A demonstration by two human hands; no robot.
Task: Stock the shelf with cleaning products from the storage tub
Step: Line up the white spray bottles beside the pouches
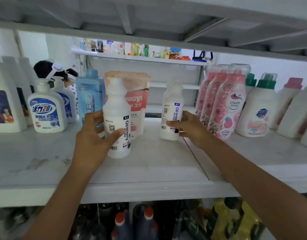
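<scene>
head view. the left hand [95, 135] gripped the near bottle [117, 116], a white "oil enemy" cleaner, with the thumb across its label and the fingers behind. the bottle was upright, long axis vertical, over the middle of the shelf [149, 172]; whether it was set down or just above the board could not be told. the right hand [187, 129] curled round the lower body of the far bottle [171, 108], a matching one standing deeper and to the right. the free gap between the two bottles lay nearer the left hand. a pink pouch [137, 94] and a blue bottle [90, 94] stood just behind the near bottle. pink bottles [223, 104] crowded the far bottle's right side. the storage tub was out of view.
</scene>
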